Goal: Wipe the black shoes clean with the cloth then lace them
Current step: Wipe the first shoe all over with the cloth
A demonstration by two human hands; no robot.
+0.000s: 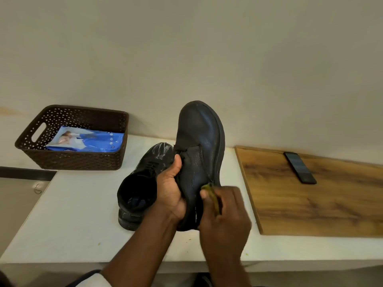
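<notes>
My left hand [171, 193] grips a black shoe [201, 141] by its opening and tongue, holding it tilted up with the toe pointing away. My right hand [224, 212] pinches a small yellow-green cloth [213, 196] and presses it against the shoe's right side near the sole. The hand hides most of the cloth. A second black shoe [143, 183] stands on the white table [72, 214] just left of my left hand, its opening toward me and its toe wet and shiny.
A brown perforated basket [51, 158] holding a blue and white packet [87, 141] sits at the table's back left. A wooden board [310, 204] lies on the right with a dark phone [300, 167] on it. A wall rises right behind.
</notes>
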